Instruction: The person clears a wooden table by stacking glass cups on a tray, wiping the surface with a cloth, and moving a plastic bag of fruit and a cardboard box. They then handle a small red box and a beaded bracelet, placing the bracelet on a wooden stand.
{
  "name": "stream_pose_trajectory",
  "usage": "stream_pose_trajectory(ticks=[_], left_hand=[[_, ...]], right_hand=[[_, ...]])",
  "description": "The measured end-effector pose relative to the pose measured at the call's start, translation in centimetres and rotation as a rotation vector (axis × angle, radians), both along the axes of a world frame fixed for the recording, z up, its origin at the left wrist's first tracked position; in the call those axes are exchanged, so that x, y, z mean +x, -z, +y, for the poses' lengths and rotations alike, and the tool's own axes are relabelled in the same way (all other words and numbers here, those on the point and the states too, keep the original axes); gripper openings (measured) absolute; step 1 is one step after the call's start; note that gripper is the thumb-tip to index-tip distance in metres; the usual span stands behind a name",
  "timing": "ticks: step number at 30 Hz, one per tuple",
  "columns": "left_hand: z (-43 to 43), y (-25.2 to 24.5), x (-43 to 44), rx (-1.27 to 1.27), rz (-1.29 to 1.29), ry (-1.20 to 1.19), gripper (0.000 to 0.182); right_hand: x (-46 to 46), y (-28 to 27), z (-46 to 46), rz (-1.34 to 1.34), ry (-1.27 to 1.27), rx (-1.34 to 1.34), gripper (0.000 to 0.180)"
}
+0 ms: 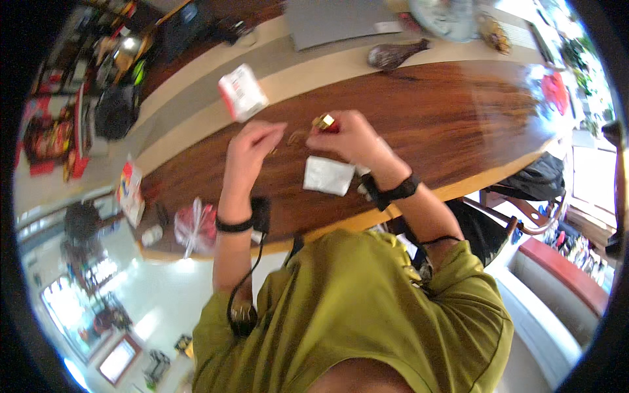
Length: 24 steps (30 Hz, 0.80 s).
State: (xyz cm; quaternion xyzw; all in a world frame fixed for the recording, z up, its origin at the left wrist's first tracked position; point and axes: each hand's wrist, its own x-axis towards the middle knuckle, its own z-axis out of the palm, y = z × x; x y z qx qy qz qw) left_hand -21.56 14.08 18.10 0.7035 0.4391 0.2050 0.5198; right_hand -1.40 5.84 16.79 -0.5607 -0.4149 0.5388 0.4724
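My right hand [350, 133] holds a small red object with a shiny gold end [325, 122], perhaps a lighter, above the wooden table [432, 103]. To its left is my left hand [253, 142], thumb and fingers drawn together. Blur hides whether anything is pinched there; a small brownish speck shows by the fingertips. Between the hands, thin brown shreds [295, 137] appear on the tabletop. A white paper packet [328, 175] lies below my right hand. Beyond my left hand, a white and red box [243, 92] rests at the table runner's edge.
A dark, bottle-shaped object [395, 55] and a grey mat [339, 24] lie along the runner [191, 83]. Near the left end sit a plastic bag with red contents [195, 226] and a printed packet [130, 191]. A chair [528, 216] stands at the right edge.
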Motion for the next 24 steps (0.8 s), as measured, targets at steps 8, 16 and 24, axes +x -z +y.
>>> stream_pose_trajectory(ticks=[8, 16, 24], left_hand=[[-1.1, -4.5, -6.8, -0.241, -0.287, 0.002, 0.021], [-3.0, -7.7, -14.4, 0.012, -0.231, -0.035, 0.018], [-3.8, -8.8, -18.4, 0.099, -0.219, -0.138, 0.014]], right_hand=[[-6.9, -7.3, -0.4, -0.123, -0.122, -0.018, 0.017], [-14.0, -8.8, 0.9, -0.131, -0.265, 0.181, 0.018], [-17.4, -10.4, 1.2, -0.209, -0.278, 0.086, 0.024]])
